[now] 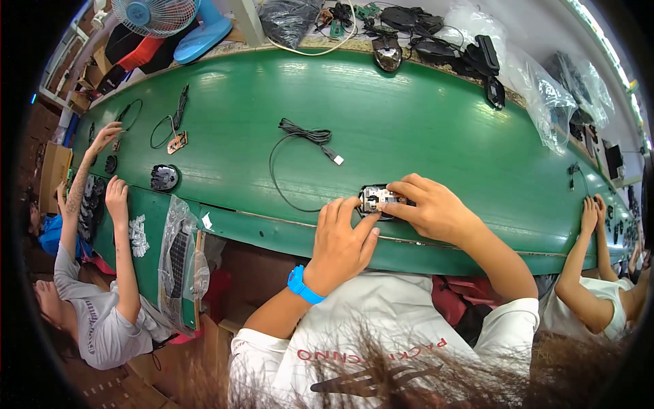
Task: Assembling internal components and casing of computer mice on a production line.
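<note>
An opened computer mouse (pixel 372 196), its pale inner parts showing, lies near the front edge of the green bench. My left hand (pixel 343 235), with a blue watch on the wrist, pinches its left and near side between thumb and forefinger. From the right, my right hand (pixel 434 210) grips it too, thumb and fingertips pressed onto the inner parts. A black cable (pixel 300 133) runs from the mouse's left side to a tied coil with a USB plug (pixel 334 157), lying farther back. Under my fingers, part of the mouse is hidden.
Farther left on the green bench (pixel 225 123) lie a black mouse shell (pixel 163 177) and a brown circuit board (pixel 177 142) with cable. Co-workers sit at both sides. Mice, cables and plastic bags (pixel 541 95) crowd the back ledge; a blue fan (pixel 155 13) stands back left.
</note>
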Available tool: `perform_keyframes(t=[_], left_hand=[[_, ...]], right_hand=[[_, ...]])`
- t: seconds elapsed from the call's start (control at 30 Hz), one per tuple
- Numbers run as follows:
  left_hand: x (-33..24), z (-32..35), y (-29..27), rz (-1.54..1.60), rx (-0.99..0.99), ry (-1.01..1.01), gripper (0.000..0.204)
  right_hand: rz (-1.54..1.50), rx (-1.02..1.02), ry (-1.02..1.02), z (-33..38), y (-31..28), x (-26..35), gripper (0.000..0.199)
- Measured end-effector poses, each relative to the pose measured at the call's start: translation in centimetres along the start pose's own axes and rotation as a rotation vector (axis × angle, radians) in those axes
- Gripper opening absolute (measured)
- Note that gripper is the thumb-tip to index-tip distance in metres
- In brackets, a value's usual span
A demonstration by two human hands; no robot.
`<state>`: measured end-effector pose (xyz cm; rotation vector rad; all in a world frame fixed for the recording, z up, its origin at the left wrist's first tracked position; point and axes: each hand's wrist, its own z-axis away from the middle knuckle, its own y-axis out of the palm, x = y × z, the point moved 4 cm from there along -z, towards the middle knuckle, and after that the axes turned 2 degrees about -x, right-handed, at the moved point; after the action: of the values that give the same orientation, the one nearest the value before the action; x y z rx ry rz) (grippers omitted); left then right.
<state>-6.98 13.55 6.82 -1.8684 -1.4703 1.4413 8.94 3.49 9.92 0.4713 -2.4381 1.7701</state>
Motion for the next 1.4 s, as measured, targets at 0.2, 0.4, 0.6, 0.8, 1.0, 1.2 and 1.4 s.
perform_keyframes(t=[0.2,0.4,0.6,0.8,1.0,1.2,1.4], left_hand=[[-0.1,0.2,0.1,-0.01,-0.005,0.019,0.029],[0.2,0.0,-0.6,0.125,-0.003,0.04,0.029],[2.6,0.8,-1.1,0.419,0.022,0.0,0.029],[2.4,0.6,-1.0,0.429,-0.001,-0.053,0.026],[1.4,-0.5,-1.5,0.328,0.021,-0.007,0.029],[0.0,-2.6,-0.9,0.041,0.185,0.201,0.045],[-0.6,-3.4,-0.1,-0.083,0.283,0.273,0.05]], right_hand=[[0.016,0.011,-0.027,0.0,0.2,-0.1,0.037],[0.043,0.093,-0.014,0.6,0.6,0.0,0.037],[0.076,0.176,0.003,0.8,0.6,0.5,0.045],[0.043,0.163,0.088,1.6,1.2,1.1,0.053],[0.002,0.101,0.145,2.3,0.9,1.5,0.05],[-0.034,-0.012,0.181,3.3,1.4,1.1,0.05],[-0.06,-0.087,0.21,4.1,1.0,1.8,0.046]])
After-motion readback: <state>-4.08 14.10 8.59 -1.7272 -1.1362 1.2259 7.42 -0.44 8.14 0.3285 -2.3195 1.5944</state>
